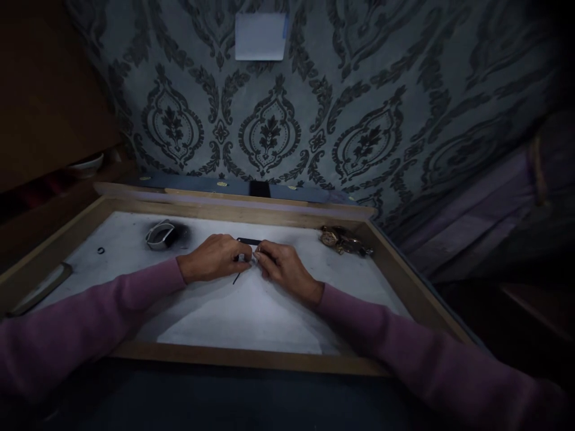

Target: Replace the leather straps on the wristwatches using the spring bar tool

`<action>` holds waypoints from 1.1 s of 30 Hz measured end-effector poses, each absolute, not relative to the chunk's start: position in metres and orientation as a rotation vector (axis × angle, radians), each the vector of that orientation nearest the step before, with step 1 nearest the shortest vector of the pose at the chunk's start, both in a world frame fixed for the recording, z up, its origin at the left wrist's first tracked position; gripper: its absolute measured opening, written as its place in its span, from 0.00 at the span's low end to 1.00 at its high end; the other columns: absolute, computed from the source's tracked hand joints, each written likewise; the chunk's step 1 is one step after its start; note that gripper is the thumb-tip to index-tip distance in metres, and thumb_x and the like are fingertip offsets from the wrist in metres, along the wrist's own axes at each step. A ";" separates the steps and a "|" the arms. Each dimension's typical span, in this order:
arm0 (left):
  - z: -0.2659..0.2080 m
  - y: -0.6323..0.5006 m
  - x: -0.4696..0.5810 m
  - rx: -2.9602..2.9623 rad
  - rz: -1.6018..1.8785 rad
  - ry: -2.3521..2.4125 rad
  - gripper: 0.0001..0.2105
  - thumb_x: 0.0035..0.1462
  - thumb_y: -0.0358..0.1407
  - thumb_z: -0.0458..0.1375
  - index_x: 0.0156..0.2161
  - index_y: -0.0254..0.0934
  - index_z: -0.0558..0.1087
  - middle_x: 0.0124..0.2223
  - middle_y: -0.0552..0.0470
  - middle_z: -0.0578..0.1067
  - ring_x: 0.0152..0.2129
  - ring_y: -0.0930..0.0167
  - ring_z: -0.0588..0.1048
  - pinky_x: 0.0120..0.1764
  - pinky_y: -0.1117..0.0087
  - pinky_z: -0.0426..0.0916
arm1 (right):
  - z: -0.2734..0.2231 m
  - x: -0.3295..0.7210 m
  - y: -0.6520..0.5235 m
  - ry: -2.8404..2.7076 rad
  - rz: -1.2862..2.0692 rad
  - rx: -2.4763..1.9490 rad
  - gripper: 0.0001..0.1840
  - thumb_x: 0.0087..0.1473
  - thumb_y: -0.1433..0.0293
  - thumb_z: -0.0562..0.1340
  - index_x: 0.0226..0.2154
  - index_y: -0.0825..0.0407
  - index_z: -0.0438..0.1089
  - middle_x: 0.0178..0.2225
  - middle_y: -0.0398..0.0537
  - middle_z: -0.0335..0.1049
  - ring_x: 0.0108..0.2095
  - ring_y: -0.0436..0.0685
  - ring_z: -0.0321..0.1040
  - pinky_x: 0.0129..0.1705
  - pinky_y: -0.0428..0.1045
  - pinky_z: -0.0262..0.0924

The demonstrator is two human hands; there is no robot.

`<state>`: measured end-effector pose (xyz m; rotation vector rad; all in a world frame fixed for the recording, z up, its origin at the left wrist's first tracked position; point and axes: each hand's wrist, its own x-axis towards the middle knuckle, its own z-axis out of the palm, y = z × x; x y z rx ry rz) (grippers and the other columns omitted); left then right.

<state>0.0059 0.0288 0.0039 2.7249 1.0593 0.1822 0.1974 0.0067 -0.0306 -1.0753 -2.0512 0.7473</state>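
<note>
My left hand (218,256) and my right hand (287,269) meet above the white floor of a wooden-rimmed tray (242,356). The fingertips of both are pinched close together, almost touching. Something small and pale shows between them, too small to name. Just behind the fingers lies a flat black bar (248,241), partly covered by my hands. A thin dark stick (236,278) pokes out below my left fingers; whether that hand holds it I cannot tell.
A watch with a pale strap (157,235) stands at the tray's back left, near a small black ring (100,250). A curved dark-edged piece (47,290) lies far left. Gold-coloured watches (330,236) are heaped back right. Patterned wallpaper (269,129) rises behind, bearing a white box (260,37).
</note>
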 end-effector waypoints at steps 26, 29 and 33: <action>0.002 0.032 0.001 2.720 0.243 0.985 0.06 0.58 0.36 0.57 0.36 0.39 0.76 0.27 0.54 0.76 0.23 0.72 0.71 0.28 0.73 0.54 | -0.014 0.216 0.017 -2.333 0.680 -1.412 0.17 0.51 0.72 0.59 0.16 0.52 0.57 0.14 0.36 0.54 0.18 0.46 0.50 0.23 0.45 0.42; 0.005 0.034 0.001 2.569 0.323 0.998 0.06 0.56 0.36 0.57 0.33 0.38 0.77 0.25 0.54 0.74 0.21 0.73 0.68 0.27 0.74 0.54 | -0.012 0.218 0.018 -2.394 0.645 -1.475 0.17 0.49 0.73 0.61 0.14 0.53 0.58 0.14 0.36 0.53 0.18 0.46 0.49 0.23 0.45 0.40; 0.007 0.037 0.002 2.042 0.436 0.946 0.11 0.56 0.39 0.55 0.35 0.33 0.74 0.19 0.58 0.66 0.16 0.76 0.64 0.21 0.76 0.54 | -0.010 0.219 0.018 -2.431 0.588 -1.549 0.18 0.49 0.70 0.63 0.13 0.53 0.59 0.14 0.37 0.53 0.18 0.46 0.47 0.24 0.45 0.40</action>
